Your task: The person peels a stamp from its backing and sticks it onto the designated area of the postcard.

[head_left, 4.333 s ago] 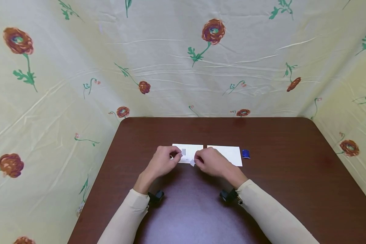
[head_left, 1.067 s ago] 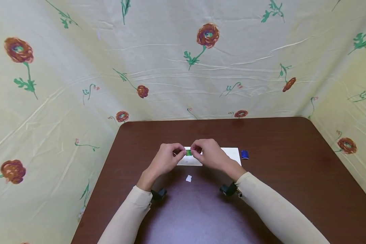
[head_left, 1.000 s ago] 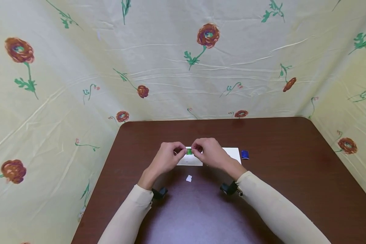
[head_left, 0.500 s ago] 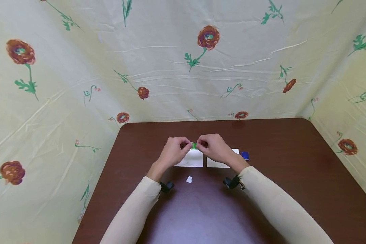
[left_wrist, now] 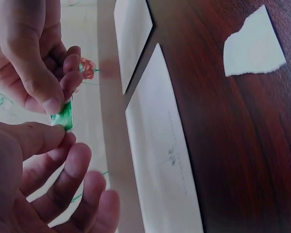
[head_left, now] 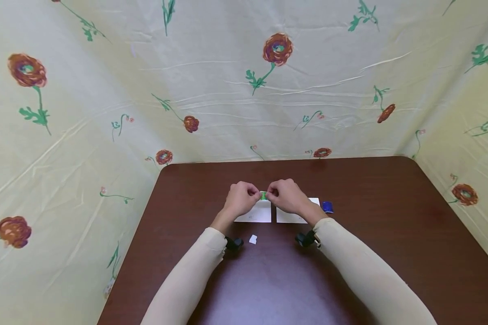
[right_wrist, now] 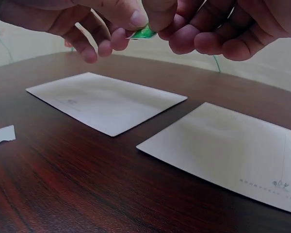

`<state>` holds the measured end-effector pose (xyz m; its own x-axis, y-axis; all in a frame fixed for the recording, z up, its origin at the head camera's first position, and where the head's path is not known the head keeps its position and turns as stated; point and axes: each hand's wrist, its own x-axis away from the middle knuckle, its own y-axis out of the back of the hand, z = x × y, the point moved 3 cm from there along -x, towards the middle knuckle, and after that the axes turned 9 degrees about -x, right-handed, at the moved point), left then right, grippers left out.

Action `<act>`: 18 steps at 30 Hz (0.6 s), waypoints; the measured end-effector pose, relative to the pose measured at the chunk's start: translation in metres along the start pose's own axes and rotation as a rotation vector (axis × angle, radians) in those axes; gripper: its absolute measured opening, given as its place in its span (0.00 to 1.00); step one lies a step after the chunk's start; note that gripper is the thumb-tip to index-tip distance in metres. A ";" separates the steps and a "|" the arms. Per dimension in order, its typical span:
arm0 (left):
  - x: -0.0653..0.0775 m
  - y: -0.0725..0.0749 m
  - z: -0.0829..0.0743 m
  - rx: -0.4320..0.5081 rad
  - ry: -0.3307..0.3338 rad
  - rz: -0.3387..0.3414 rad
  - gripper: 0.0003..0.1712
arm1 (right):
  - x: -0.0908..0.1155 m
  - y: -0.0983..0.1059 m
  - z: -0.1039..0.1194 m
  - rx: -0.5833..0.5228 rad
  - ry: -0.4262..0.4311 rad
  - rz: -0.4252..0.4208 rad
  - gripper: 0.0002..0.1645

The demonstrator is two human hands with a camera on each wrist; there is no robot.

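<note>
A person's left hand (head_left: 241,197) and right hand (head_left: 288,197) pinch a small green piece (head_left: 263,196) aloft over the tabletop (head_left: 390,216), shifted in the past second from above the left white card (head_left: 255,213) toward its far edge, suggesting the handling remains unfinished.

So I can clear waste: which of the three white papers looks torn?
The small scrap, on the near side of the left card: its edge is ragged, while that and the right card are larger, straight-edged rectangles.
</note>
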<state>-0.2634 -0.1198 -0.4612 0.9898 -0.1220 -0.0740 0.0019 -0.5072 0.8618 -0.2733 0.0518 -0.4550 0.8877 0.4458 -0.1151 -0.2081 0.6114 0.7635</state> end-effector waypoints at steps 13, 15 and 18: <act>-0.009 -0.022 0.006 -0.077 0.156 0.024 0.08 | -0.009 -0.016 -0.015 0.039 -0.098 0.038 0.11; -0.010 -0.025 0.007 -0.088 0.170 0.026 0.08 | -0.010 -0.018 -0.017 0.050 -0.110 0.042 0.11; -0.012 -0.027 0.007 -0.100 0.196 0.028 0.07 | -0.012 -0.020 -0.019 0.063 -0.120 0.048 0.11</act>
<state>-0.2761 -0.1108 -0.4872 0.9984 0.0386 0.0410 -0.0212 -0.4177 0.9083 -0.2877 0.0467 -0.4809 0.9207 0.3903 -0.0037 -0.2286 0.5470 0.8053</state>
